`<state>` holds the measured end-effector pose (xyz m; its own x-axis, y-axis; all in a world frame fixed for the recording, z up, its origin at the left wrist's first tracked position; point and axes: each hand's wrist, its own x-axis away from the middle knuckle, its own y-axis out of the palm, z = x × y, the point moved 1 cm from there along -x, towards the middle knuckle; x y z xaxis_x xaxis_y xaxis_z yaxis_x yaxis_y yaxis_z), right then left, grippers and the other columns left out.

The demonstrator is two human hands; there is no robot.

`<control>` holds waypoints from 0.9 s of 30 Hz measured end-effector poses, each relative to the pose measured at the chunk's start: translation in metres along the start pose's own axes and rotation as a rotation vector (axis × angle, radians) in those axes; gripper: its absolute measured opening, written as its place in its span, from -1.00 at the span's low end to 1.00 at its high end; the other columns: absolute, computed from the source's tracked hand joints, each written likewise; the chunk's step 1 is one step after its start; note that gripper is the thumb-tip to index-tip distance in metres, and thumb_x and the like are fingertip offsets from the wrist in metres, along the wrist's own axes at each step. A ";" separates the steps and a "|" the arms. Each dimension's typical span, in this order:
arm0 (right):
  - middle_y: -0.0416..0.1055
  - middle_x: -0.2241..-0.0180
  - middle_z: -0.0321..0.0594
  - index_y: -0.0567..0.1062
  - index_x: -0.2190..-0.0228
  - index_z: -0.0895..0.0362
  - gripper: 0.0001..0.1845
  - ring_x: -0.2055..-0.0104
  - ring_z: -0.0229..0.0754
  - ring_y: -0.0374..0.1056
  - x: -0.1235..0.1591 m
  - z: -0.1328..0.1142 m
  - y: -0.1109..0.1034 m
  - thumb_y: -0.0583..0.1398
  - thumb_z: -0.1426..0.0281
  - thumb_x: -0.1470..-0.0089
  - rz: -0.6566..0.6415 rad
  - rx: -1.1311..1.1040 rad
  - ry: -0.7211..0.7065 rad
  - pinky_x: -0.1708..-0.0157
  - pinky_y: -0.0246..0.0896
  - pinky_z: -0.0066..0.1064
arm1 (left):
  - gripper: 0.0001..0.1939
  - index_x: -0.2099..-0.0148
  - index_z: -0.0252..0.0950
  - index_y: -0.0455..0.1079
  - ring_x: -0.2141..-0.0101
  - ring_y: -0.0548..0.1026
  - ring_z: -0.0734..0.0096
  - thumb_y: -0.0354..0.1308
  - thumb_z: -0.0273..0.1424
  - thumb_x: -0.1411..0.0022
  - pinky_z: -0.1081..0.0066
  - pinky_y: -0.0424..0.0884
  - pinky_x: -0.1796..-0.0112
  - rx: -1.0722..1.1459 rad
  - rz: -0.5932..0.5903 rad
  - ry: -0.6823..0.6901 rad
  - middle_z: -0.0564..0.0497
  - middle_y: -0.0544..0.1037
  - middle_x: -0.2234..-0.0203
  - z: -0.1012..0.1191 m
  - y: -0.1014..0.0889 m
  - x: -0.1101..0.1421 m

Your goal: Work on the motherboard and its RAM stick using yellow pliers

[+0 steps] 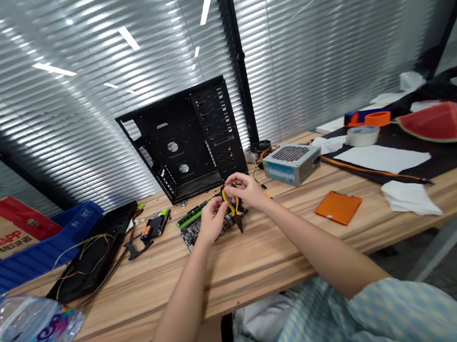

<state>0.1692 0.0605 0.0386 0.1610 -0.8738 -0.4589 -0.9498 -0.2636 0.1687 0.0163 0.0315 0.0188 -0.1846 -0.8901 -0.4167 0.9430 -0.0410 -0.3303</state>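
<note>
Both my hands meet over the wooden table [291,236], holding yellow-handled pliers [232,202] with their dark jaws pointing down. My left hand [214,218] grips the handles from the near side, and my right hand [252,188] closes on them from above. Just beneath the pliers lies a motherboard [191,236], partly hidden by my left hand, with a green memory stick [192,215] along its far edge. Behind my hands stands a black computer case frame [189,142], its side panel absent.
A silver power supply [292,164] stands to the right, near an orange square plate [338,207]. Tape rolls and a watermelon slice [442,123] lie on a black sheet. To the left are a black panel with wires [94,256], a blue tray [36,247] and a crushed plastic bottle [31,323].
</note>
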 end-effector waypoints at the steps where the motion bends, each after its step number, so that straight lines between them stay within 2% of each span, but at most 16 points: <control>1: 0.42 0.41 -0.34 0.40 0.35 0.09 -0.63 0.63 -0.36 0.29 0.000 0.002 -0.001 0.34 0.17 0.17 0.005 -0.001 0.012 0.77 0.12 -0.55 | -0.65 0.16 -0.36 0.41 0.27 0.52 0.35 0.11 -0.16 -0.20 0.41 0.42 0.21 0.021 0.016 -0.008 -0.08 0.58 0.28 -0.002 0.000 0.000; 7: 0.39 0.54 -0.37 0.39 0.39 0.11 -0.57 0.61 -0.29 0.33 -0.004 0.008 -0.002 0.37 0.14 0.24 -0.010 -0.044 0.064 0.78 0.21 -0.51 | -0.65 0.20 -0.35 0.40 0.28 0.53 0.33 0.15 -0.14 -0.16 0.38 0.42 0.21 0.062 0.107 -0.028 -0.09 0.58 0.30 -0.009 0.001 -0.002; 10: 0.42 0.52 -0.34 0.41 0.37 0.12 -0.59 0.61 -0.29 0.34 -0.006 0.009 -0.003 0.36 0.14 0.21 0.024 -0.055 0.045 0.78 0.22 -0.51 | -0.65 0.23 -0.33 0.38 0.30 0.52 0.35 0.18 -0.12 -0.14 0.39 0.41 0.23 0.105 0.149 -0.026 -0.04 0.57 0.36 -0.011 0.000 -0.004; 14: 0.46 0.46 -0.30 0.42 0.35 0.11 -0.58 0.55 -0.23 0.41 -0.010 0.013 -0.007 0.35 0.11 0.19 0.066 -0.084 0.034 0.75 0.29 -0.49 | -0.64 0.32 -0.31 0.36 0.42 0.48 0.45 0.25 -0.10 -0.08 0.46 0.38 0.33 0.143 0.271 -0.028 0.04 0.52 0.47 -0.013 -0.004 -0.007; 17: 0.46 0.43 -0.29 0.42 0.32 0.09 -0.56 0.50 -0.19 0.44 -0.013 0.017 -0.009 0.35 0.09 0.19 0.078 -0.107 0.046 0.72 0.35 -0.45 | -0.65 0.31 -0.30 0.37 0.45 0.45 0.50 0.29 -0.12 -0.05 0.49 0.34 0.37 0.170 0.337 -0.003 0.07 0.51 0.48 -0.012 -0.008 -0.008; 27: 0.47 0.40 -0.26 0.40 0.32 0.09 -0.52 0.46 -0.18 0.45 -0.014 0.019 -0.007 0.34 0.04 0.20 0.088 -0.122 0.051 0.64 0.40 -0.41 | -0.68 0.27 -0.29 0.37 0.45 0.46 0.51 0.31 -0.18 -0.06 0.50 0.34 0.36 0.194 0.324 0.025 0.06 0.52 0.46 -0.013 -0.009 -0.008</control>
<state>0.1680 0.0820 0.0270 0.0946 -0.9146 -0.3932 -0.9216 -0.2298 0.3127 0.0058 0.0450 0.0141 0.1270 -0.8600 -0.4943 0.9881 0.1534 -0.0130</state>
